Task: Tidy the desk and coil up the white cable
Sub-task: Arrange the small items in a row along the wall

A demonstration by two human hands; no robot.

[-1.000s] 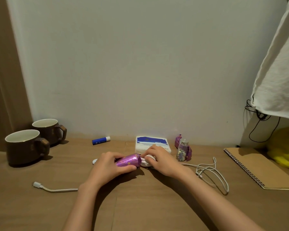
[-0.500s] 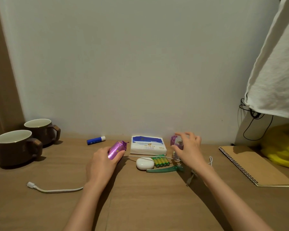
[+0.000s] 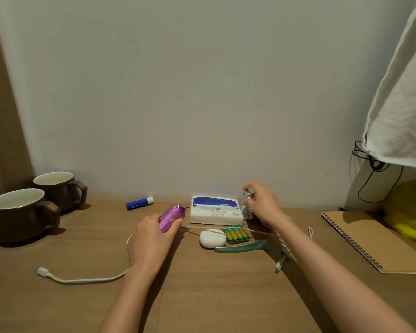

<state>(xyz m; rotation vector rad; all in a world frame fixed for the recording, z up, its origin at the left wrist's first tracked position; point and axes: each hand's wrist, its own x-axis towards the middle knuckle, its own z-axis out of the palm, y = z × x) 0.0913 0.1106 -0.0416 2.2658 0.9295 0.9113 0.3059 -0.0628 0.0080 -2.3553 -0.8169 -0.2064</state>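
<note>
Both forearms bare to the frame edge — left hand (image 3: 149,241) and right hand (image 3: 264,205) ungloved, ringless.

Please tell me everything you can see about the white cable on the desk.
The white cable is thin, looks rubbery, and lies loose and uncoiled on the wooden desk. One white plug rests at the left; from there it runs under the left hand, passes over the white oval case and the green batteries, then goes behind the right forearm. A second small plug lies near that arm. Neither hand holds it.
</note>
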